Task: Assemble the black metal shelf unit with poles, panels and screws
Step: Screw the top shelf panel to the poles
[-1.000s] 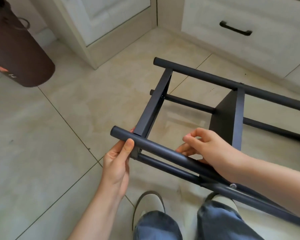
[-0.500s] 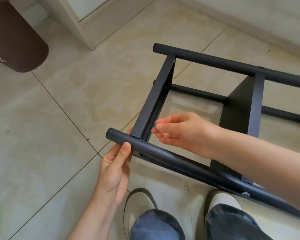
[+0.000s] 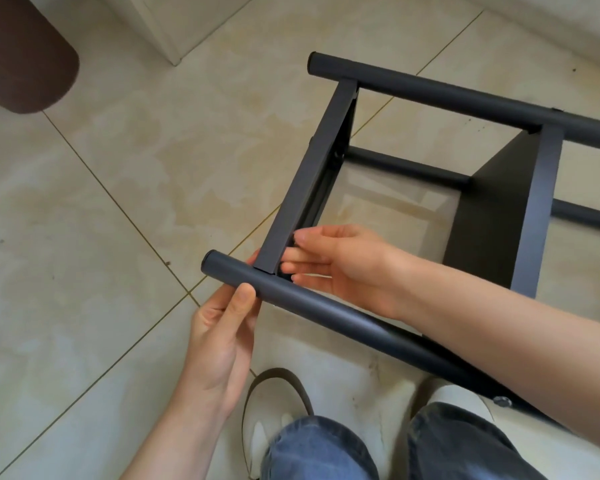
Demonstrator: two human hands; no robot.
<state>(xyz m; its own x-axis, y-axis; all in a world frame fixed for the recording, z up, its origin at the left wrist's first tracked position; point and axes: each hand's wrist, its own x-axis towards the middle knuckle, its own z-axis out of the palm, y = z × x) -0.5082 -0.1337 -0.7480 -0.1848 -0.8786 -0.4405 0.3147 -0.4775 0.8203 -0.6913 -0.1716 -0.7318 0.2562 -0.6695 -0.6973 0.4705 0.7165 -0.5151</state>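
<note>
The shelf unit [image 3: 430, 188] lies on its side mid-frame. The left hand [image 3: 219, 341] grips the near pole [image 3: 309, 306]; the right hand [image 3: 340, 261] has fingertips tucked behind the end panel [image 3: 305, 188], whether pinching a screw I cannot tell. A fumbled screw could roll across the tiled floor [image 3: 118, 202] toward the cabinet [image 3: 160, 29], upper left.

Right hand [image 3: 340, 261] now at the end panel's [image 3: 303, 181] inner corner (fingertips tucked behind it).
</note>
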